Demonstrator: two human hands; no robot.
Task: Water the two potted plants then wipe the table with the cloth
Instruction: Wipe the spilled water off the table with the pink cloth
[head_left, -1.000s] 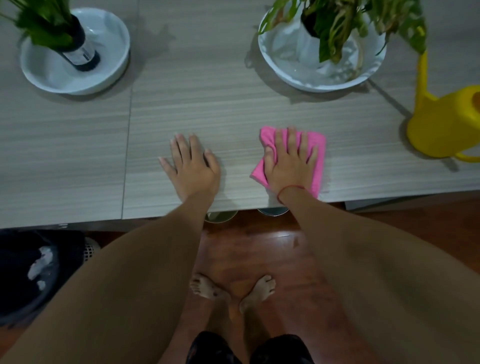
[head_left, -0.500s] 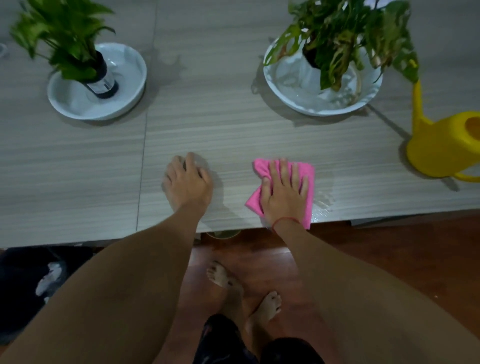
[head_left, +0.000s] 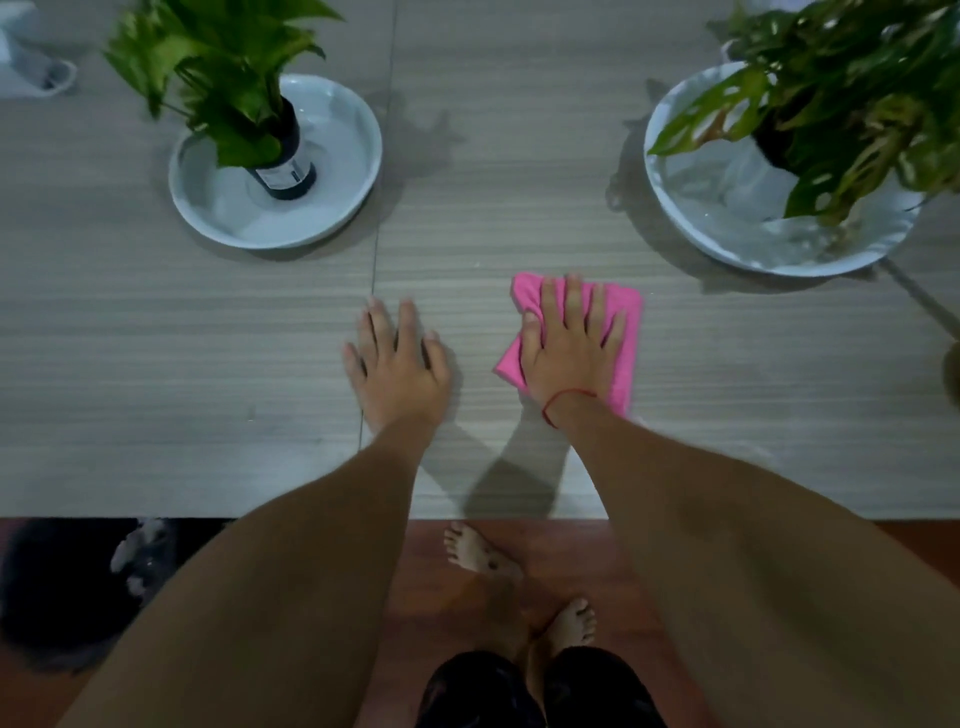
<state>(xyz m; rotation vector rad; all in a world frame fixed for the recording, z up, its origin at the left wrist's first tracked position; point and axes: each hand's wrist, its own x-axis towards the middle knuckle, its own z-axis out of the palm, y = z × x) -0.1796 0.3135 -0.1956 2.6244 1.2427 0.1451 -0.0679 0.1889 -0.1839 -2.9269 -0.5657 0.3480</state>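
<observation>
Pink cloth (head_left: 626, 332) under right hand (head_left: 571, 348), between two possibly wet plant saucers (head_left: 332, 208).

Both forearms are bare, with no sleeves reaching into view. A thin red string bracelet (head_left: 566, 397) circles the wrist just behind the right hand (head_left: 569, 348); the left hand (head_left: 397, 364) wears nothing. The feet are bare, and dark garments, possibly shorts, cover the legs.
</observation>
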